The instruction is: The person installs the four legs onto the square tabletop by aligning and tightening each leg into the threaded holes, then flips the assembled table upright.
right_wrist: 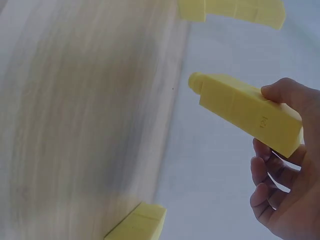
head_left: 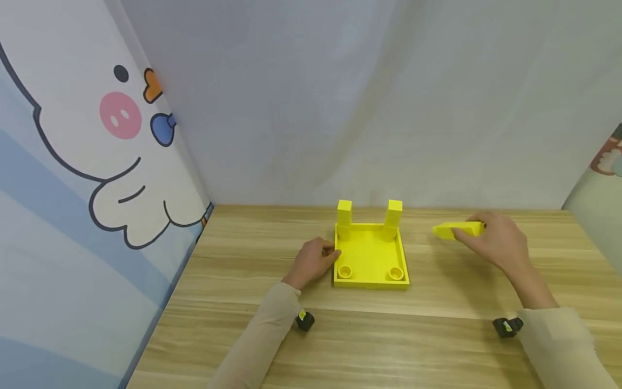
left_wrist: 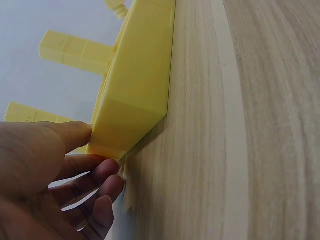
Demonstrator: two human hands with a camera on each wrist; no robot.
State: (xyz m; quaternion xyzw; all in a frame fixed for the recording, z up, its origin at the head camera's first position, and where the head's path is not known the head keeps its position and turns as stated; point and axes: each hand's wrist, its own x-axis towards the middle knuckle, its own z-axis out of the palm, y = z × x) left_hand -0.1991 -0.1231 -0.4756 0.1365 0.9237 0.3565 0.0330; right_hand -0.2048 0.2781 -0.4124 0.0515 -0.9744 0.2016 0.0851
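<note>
A square yellow tray point(head_left: 371, 254) sits on the table, with two upright posts point(head_left: 344, 216) at its back corners and two round sockets point(head_left: 396, 274) at its front corners. My left hand point(head_left: 313, 262) holds the tray's left wall, thumb at the rim and index finger against the outer side; its other fingers curl loosely below in the left wrist view. To the right of the tray, above the table, my right hand point(head_left: 500, 243) pinches a yellow rectangular block point(right_wrist: 245, 110) by one end. The block lies tilted, its rounded peg pointing away from the hand.
Another yellow piece point(right_wrist: 142, 225) lies at the bottom of the right wrist view. Grey cloth point(head_left: 369, 108) hangs behind the wooden table point(head_left: 389, 346), and a cartoon-printed panel point(head_left: 121, 162) stands along the left. Small black devices point(head_left: 305, 320) are near both wrists.
</note>
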